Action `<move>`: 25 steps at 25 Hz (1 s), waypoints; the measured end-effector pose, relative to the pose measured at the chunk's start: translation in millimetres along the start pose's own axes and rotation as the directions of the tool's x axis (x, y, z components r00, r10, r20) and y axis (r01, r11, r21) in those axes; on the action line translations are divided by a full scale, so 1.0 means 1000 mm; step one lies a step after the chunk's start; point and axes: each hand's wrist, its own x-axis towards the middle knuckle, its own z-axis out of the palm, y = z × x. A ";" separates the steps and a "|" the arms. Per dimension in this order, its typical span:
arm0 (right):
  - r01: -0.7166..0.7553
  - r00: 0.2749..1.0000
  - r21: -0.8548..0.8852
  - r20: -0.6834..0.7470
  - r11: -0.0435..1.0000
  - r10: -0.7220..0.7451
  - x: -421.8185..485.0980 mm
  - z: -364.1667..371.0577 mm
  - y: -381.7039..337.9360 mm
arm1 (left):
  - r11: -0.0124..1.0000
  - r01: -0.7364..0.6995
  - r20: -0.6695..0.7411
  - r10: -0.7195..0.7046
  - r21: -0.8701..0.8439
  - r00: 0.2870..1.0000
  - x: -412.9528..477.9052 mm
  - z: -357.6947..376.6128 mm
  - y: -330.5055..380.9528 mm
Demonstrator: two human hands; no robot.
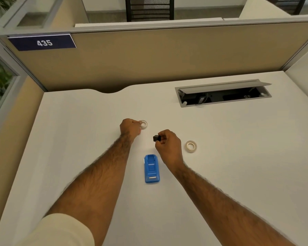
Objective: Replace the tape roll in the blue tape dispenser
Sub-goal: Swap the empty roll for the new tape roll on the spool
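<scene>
The blue tape dispenser point(151, 169) lies on the white desk point(78, 139) between my forearms, its roll cradle bare. My left hand point(130, 128) reaches past it, fingers closed on a thin, pale tape roll point(144, 124) that rests on the desk. My right hand point(168, 147) hovers just beyond the dispenser and pinches a small black spool core point(157, 138) between thumb and fingers. A second, fuller cream tape roll point(191, 146) lies flat on the desk to the right of my right hand.
An open grey cable hatch point(222, 94) is sunk into the desk at the back right. Beige partition walls point(149, 57) close the desk at the back and left, with a "435" sign point(43, 42). A curved cutout point(110, 90) notches the rear edge.
</scene>
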 end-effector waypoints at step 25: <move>0.040 0.966 0.253 0.239 0.967 -0.103 -0.062 -0.012 0.004 | 0.940 0.156 0.364 -0.038 -0.303 0.931 -0.163 -0.053 -0.042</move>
